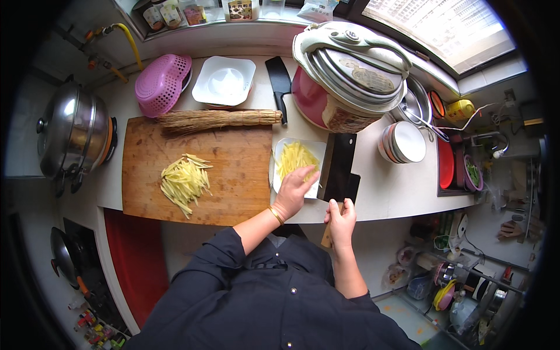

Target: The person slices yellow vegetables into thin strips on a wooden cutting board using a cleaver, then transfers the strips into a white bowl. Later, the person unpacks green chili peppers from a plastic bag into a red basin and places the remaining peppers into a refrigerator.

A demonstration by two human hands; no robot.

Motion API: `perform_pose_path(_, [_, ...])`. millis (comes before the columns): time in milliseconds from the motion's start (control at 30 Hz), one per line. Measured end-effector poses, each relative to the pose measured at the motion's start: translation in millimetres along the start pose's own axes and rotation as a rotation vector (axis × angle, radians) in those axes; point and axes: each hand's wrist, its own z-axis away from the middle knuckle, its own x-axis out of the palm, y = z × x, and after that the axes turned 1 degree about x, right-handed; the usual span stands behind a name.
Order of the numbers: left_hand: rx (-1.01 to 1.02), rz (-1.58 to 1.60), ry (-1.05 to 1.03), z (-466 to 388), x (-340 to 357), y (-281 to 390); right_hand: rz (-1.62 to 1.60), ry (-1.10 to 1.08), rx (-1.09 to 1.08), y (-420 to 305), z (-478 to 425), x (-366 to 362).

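Observation:
My right hand (342,221) grips the wooden handle of a cleaver (337,162), its broad dark blade lying over the right edge of a white square plate (311,192). Pale yellow strips, seemingly cut potato (291,157), are heaped on that plate. Over the heap's lower edge is my left hand (297,188), fingers apart; whether the fingertips touch the strips is hard to tell. A second pile of strips (186,181) lies on the wooden cutting board (236,175) to the left.
A straw brush (218,119) lies along the board's back edge. Behind are a pink colander (162,83), a white square dish (224,81), a black-handled knife (279,78) and a large electric pressure cooker (350,78). Stacked bowls (409,142) stand right; a steamer pot (76,131) stands left.

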Motion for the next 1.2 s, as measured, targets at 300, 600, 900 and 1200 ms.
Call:
perform_pose_path(300, [-0.004, -0.138, -0.025, 8.7, 16.8, -6.4, -0.110, 0.023, -0.006, -10.3, 7.9, 4.4])
perform_pose_path(600, [-0.145, 0.086, 0.060, 1.8, 9.7, -20.1, -0.005, -0.071, -0.066, 8.8, 11.9, -3.0])
perform_pose_path(900, [-0.212, 0.432, 0.132, 27.7, -40.2, -31.8, -0.179, -0.171, -0.093, 3.6, 42.0, 51.0])
perform_pose_path(1200, [-0.499, 0.051, 0.570, 105.2, -163.7, -91.3, -0.088, -0.518, 0.295, 30.6, 23.2, 138.5])
